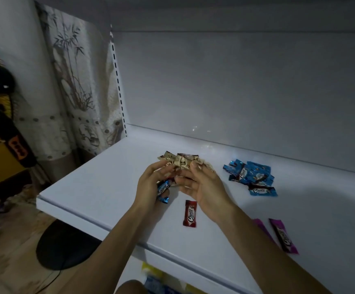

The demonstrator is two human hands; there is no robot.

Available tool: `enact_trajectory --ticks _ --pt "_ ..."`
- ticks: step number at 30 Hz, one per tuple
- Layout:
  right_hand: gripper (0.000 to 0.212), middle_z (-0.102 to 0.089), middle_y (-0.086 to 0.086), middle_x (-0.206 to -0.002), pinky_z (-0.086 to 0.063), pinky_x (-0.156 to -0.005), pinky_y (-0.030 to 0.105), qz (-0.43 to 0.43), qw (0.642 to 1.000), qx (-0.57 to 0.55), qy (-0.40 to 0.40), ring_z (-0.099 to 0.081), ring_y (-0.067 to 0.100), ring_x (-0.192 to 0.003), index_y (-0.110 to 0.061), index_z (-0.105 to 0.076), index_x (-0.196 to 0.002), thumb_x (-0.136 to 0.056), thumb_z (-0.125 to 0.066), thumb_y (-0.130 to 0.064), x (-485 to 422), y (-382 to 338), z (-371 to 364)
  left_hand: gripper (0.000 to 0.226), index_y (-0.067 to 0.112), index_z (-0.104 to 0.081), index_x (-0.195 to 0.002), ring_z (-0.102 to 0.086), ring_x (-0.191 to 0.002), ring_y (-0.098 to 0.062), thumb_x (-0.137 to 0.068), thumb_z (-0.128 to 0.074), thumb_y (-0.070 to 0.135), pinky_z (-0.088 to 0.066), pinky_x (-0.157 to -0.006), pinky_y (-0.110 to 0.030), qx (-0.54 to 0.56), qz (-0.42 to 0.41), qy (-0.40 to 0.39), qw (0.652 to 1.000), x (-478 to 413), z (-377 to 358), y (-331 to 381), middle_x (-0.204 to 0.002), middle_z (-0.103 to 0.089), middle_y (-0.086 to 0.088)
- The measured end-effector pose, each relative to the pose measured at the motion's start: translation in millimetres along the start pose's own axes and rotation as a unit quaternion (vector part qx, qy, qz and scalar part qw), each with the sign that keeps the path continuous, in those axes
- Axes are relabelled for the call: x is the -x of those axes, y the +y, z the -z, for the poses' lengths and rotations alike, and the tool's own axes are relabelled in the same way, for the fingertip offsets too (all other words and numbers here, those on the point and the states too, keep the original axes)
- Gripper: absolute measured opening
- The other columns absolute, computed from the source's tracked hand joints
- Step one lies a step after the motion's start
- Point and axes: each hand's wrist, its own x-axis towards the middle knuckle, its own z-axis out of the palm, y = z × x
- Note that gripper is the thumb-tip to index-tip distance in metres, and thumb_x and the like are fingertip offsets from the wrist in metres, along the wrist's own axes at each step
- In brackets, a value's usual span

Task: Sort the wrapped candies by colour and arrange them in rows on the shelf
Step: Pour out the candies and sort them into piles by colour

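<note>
left hand point(151, 184) overloaded, grips blue Choco candy point(163, 188) in palm, fingertips on beige candies point(180, 161); right hand point(201, 184) pinches same bunch at shelf point(108, 177). Risk: blue drops into beige group, or bunch scatters. Purple candy point(283, 235) near front edge — forearm could sweep it off.

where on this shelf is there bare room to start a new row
Bare: the left end of the shelf, from its edge to the left hand; the strip along the back wall behind the blue pile; the patch between blue pile and purple candies. Crowded: the centre, left hand holding a blue candy, right hand gripping gold candies.
</note>
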Motion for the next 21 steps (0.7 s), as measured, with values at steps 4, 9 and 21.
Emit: enact_trajectory --ticks 4,9,21 --pt "0.017 -0.072 0.000 -0.095 -0.055 -0.061 0.023 0.065 0.985 0.133 0.092 -0.069 0.010 -0.069 -0.020 -0.065 -0.094 -0.098 -0.049 -0.020 -8.0 11.0 1.6 0.031 0.017 -0.061 -0.117 -0.067 -0.081 -0.015 -0.087 -0.065 0.011 -0.045 -0.051 -0.018 0.001 0.012 0.038 0.999 -5.9 12.6 -3.8 -0.103 -0.073 -0.011" --pt "0.015 -0.072 0.009 -0.081 -0.051 -0.065 0.025 0.135 0.945 0.236 0.183 -0.067 0.019 -0.070 -0.011 -0.073 -0.091 -0.091 -0.061 -0.019 -27.2 12.4 19.9 0.019 0.015 -0.063 -0.110 -0.069 -0.075 -0.009 -0.091 -0.060 0.014 -0.047 -0.053 -0.018 0.006 0.001 0.026 1.000 -10.2 14.8 -8.4 -0.092 -0.075 -0.003" --pt "0.039 -0.047 -0.003 -0.142 -0.039 -0.107 0.038 0.145 0.774 0.617 0.000 -0.044 0.017 -0.130 -0.021 -0.051 -0.135 -0.098 -0.047 -0.032 -74.4 33.6 24.3 0.018 0.005 -0.065 -0.106 -0.067 -0.080 -0.011 -0.096 -0.050 0.004 -0.049 -0.054 -0.015 0.024 -0.016 0.024 0.999 -17.4 18.6 -13.2 -0.103 -0.070 -0.012"
